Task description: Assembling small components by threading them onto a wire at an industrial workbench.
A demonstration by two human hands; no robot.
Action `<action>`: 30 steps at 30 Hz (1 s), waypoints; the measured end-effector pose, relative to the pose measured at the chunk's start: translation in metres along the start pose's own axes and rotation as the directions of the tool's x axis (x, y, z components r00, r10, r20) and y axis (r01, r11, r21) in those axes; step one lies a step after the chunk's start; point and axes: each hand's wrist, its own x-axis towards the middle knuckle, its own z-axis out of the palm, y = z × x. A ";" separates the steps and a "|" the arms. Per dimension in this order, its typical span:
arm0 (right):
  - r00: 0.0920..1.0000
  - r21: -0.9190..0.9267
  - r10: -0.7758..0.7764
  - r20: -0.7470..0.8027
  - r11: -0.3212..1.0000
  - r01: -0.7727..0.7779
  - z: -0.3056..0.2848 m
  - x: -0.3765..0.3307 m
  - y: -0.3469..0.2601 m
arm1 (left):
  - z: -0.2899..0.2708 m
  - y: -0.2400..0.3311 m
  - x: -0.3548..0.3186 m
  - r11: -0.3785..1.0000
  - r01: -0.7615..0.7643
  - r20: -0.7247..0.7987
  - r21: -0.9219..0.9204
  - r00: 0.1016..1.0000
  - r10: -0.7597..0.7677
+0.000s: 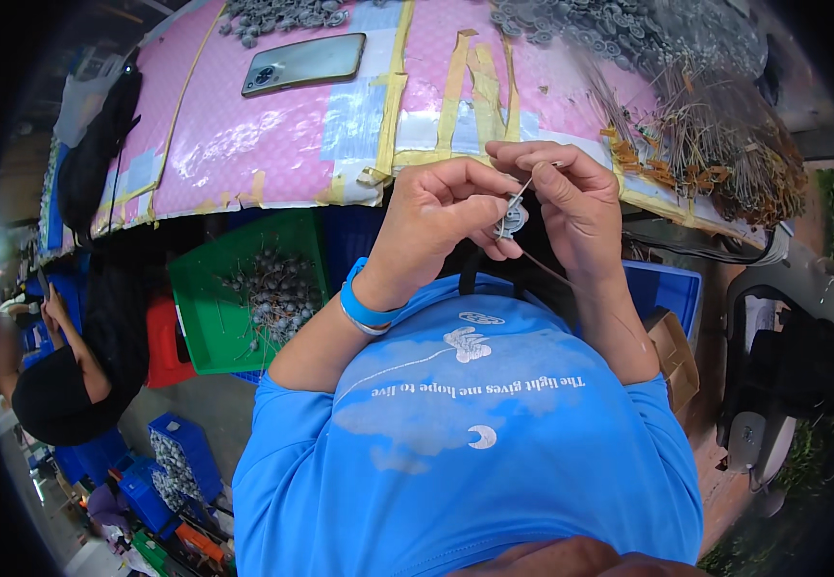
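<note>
Just past the table's near edge, my left hand [446, 216] is closed, pinching a small round grey plastic part [510, 227] between thumb and fingers. My right hand [575, 192], thumb and index finger together, grips a thin wire [524, 188] that crosses the grey part. A length of wire also trails below the part toward my right wrist. How the wire sits in the part is too small to tell. On the table's right side lies a heap of thin wires with orange ends [696, 173], close beyond my right hand.
A phone [304, 64] lies on the pink, taped tabletop [215, 125]. Piles of grey round parts [619, 34] sit along the far side. Left of me, a green bin [200, 322] holds wired grey parts. A blue bin [667, 288] stands at right. Another person [71, 385] works at far left.
</note>
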 end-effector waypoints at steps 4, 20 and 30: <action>0.992 0.128 0.107 -0.074 0.987 -0.096 0.008 0.004 0.002 | -0.003 -0.002 0.008 0.998 0.013 -0.025 -0.057 1.000 -0.014; 0.995 -0.701 0.053 -0.086 0.706 -0.098 -0.013 0.087 -0.011 | -0.034 -0.001 0.023 0.978 -0.159 -0.020 0.136 0.986 0.164; 0.974 -0.938 -0.166 0.155 -0.333 0.093 -0.062 0.174 -0.007 | -0.042 0.002 0.015 0.975 -0.143 -0.007 0.170 0.989 0.146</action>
